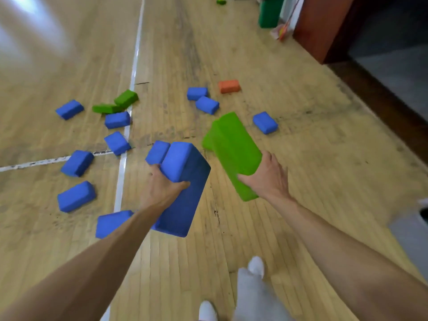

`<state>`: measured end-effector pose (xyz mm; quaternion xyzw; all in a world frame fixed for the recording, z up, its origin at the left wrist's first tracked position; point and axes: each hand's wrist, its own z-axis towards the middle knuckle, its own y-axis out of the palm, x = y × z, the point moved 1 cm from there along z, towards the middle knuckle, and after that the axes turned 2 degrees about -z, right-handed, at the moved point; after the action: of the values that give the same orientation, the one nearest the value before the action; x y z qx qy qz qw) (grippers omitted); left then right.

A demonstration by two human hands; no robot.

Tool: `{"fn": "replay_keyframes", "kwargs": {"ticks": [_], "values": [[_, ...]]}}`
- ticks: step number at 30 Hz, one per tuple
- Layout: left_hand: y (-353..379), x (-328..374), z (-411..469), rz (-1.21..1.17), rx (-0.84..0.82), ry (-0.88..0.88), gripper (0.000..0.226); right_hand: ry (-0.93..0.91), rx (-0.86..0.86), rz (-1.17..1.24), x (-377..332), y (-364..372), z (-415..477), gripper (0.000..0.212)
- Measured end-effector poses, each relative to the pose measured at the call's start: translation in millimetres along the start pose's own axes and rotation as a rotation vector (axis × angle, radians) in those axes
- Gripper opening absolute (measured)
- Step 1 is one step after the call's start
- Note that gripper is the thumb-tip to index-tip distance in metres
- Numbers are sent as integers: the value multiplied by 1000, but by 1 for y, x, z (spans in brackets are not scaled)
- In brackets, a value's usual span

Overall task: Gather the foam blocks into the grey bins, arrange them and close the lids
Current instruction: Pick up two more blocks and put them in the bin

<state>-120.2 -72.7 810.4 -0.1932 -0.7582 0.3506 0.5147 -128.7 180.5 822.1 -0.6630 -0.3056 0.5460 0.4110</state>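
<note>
Wooden floor marked with white lines is littered with foam: loose blue blocks at the left and two green blocks leaning together beyond them. The left hand clamps its fingers round what looks like two stacked blue blocks, lifted clear. The right hand grips a green pair the same way, with an orange block lying further off. No grey bin shows plainly. Each grasp spans doubled foam, so an outer block could probably squeeze free during carrying.
</note>
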Motion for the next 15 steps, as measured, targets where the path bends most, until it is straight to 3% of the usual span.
{"fn": "replay_keyframes", "kwargs": {"ticks": [7, 15], "values": [[110, 123, -93, 29, -209, 278, 85, 299, 183, 91, 168, -107, -81, 92], [324, 264, -288, 104, -508, 454, 85, 608, 419, 238, 421, -221, -209, 88]]}}
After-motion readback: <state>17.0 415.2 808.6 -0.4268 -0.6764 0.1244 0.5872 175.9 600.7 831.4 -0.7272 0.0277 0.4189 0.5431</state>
